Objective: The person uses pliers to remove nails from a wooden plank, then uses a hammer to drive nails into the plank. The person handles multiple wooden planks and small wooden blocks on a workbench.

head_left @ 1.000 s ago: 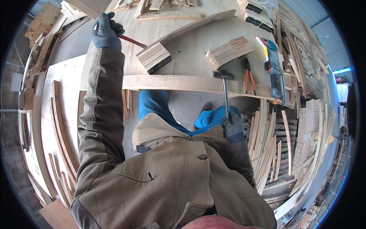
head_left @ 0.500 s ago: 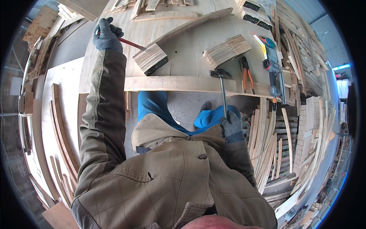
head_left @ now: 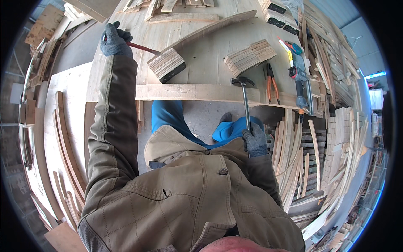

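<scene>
My left hand (head_left: 114,40), in a grey glove, is closed round one end of a slim red bar (head_left: 144,48) that looks like a pry bar. The bar's far tip meets a stack of wood slats (head_left: 166,65) with a black-painted end. A long narrow board (head_left: 210,29) slants away to the right from that stack. In my gloved right hand (head_left: 254,140) is the handle of a claw hammer (head_left: 244,96), held low near my body. The hammer's dark head lies over the table's front edge. A second slat stack (head_left: 250,56) rests just beyond the head.
Pliers with orange handles (head_left: 272,84) and a grey-and-orange nail gun (head_left: 299,80) lie on the wooden table (head_left: 201,71) at right. More black-ended wood (head_left: 283,19) sits at the far right. Loose strips (head_left: 289,151) stand below the table on the right; curved strips (head_left: 65,143) lean on the left.
My left hand has shifted slightly left and nearer, still gripping the red bar at the stack. The right hand and hammer stay almost in place.
</scene>
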Available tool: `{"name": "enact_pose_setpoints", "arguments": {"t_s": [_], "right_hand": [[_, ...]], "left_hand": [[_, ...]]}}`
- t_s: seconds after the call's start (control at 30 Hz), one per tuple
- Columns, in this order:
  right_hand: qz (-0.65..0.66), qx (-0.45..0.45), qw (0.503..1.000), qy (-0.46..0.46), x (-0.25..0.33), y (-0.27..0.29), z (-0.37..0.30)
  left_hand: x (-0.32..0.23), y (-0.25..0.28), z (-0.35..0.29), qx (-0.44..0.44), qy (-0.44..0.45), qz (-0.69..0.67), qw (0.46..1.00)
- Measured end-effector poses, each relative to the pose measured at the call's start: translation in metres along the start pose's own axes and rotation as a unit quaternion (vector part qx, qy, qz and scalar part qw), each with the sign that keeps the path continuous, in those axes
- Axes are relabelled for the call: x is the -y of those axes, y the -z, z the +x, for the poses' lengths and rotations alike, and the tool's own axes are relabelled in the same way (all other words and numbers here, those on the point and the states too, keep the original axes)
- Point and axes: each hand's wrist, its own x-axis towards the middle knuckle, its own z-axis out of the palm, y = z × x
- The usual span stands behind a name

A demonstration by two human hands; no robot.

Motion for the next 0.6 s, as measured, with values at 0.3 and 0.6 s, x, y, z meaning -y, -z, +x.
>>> {"name": "enact_pose_setpoints", "arguments": {"t_s": [0.3,0.6], "right_hand": [[-0.014,-0.002,1.0,0.003,0.004,-0.001,-0.001],[-0.002,0.003,1.0,0.008,-0.003,-0.001,0.001]], "left_hand": [[0.001,0.005,0.0,0.003,-0.004,0.004,1.0],[-0.005,-0.002,-0.02,0.009,0.0,0.026,1.0]]}}
